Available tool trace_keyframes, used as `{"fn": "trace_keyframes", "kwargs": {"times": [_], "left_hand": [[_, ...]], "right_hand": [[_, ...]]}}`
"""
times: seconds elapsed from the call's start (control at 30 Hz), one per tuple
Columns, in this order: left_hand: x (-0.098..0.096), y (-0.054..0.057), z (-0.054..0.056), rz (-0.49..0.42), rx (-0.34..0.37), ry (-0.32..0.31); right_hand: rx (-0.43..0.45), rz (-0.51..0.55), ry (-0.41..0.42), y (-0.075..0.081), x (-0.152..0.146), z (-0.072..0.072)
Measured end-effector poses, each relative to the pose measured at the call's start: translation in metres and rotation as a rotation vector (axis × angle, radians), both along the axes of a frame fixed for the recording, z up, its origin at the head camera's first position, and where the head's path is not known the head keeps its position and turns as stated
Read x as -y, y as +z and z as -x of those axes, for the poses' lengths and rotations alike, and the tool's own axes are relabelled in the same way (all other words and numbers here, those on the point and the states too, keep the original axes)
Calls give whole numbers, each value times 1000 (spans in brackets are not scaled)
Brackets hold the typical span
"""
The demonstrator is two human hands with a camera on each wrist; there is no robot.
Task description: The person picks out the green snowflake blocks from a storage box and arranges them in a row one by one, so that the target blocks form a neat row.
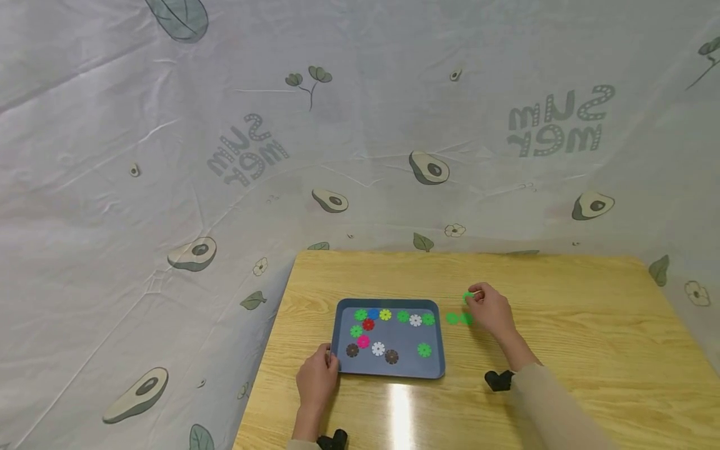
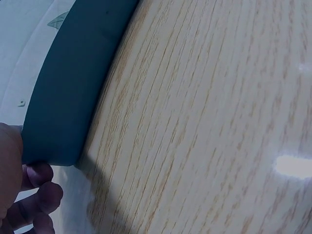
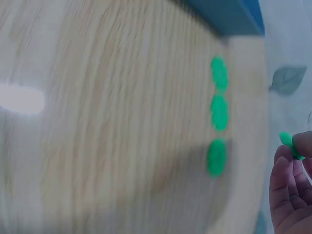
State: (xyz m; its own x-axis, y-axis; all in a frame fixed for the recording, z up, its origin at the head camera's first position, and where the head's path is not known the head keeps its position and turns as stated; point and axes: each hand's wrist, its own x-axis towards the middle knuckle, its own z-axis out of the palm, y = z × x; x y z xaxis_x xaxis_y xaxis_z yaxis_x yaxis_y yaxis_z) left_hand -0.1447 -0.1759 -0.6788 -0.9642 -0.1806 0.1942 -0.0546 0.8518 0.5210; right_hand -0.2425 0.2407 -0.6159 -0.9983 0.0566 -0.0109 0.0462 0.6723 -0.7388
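Observation:
With my right hand I pinch a green notched plastic disc between thumb and fingers, raised over the table right of the tray. Below it, a row of three green discs lies on the wood; in the head view the hand covers part of this row. My left hand grips the near left corner of a shallow blue-grey tray, thumb at the rim and fingertips by its outer wall. Inside the tray lie several notched discs: green, brown, white, red, pink, blue and yellow.
The light wooden table extends around the tray and far to the right. A pale printed sheet hangs behind the table and along its left side. Light glares off the wood in front of the tray. Each wrist carries a black mount.

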Motion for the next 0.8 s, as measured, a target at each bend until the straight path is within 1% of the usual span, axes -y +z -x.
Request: {"fn": "trace_keyframes", "kwargs": {"times": [0.17, 0.33, 0.4, 0.5, 0.6, 0.8], "left_hand": [[0, 0, 1, 5, -2, 0], [0, 0, 1, 3, -2, -4], [0, -1, 0, 3, -5, -2], [0, -1, 0, 8, -7, 0], [0, -2, 0, 12, -1, 1], [0, -3, 1, 12, 1, 0]], "right_hand": [[26, 5, -58, -14, -35, -9], [95, 8, -80, -30, -55, -17], [126, 8, -76, -36, -59, -18], [149, -8, -70, -43, -61, -19], [145, -28, -68, -47, -61, -19], [123, -80, -61, -49, -59, -20]]}}
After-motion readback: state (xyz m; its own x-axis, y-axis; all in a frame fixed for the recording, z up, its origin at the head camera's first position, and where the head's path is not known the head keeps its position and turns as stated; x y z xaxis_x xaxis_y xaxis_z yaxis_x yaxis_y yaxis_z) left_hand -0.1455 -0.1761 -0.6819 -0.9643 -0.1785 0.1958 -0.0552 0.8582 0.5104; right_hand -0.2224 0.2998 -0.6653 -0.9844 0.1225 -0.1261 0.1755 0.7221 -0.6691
